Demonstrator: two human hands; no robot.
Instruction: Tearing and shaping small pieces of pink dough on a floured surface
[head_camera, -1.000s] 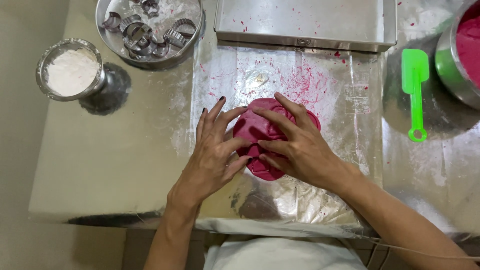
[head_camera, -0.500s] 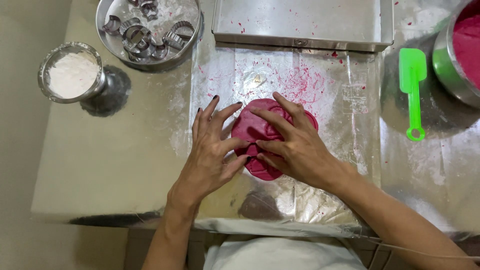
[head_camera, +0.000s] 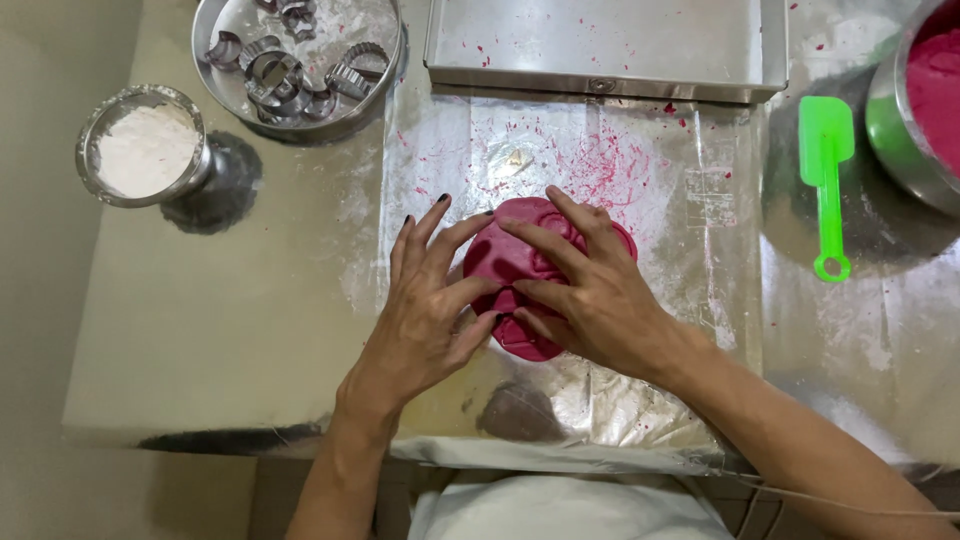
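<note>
Near the front edge of the worktop (head_camera: 230, 330), both hands lie flat on a lump of magenta dough (head_camera: 520, 265) that sits on a clear plastic sheet (head_camera: 690, 210) spread over the middle of the surface. The left hand (head_camera: 430, 310) presses the dough's left side, fingers spread apart and touching it at the tips. The right hand (head_camera: 590, 290) lies across the top and right side, fingers splayed over it, not closed around it. Pink crumbs speckle the sheet just beyond the dough. Toward the right edge lies a green spatula (head_camera: 825, 180), well apart from the hands, and past it a metal bowl of pink mix (head_camera: 925, 100) at the far right corner. At the left, a small metal cup of white flour (head_camera: 145, 148). Along the far edge stand a round tin of metal cutters (head_camera: 300, 60) and a flat steel tray (head_camera: 605, 45).
</note>
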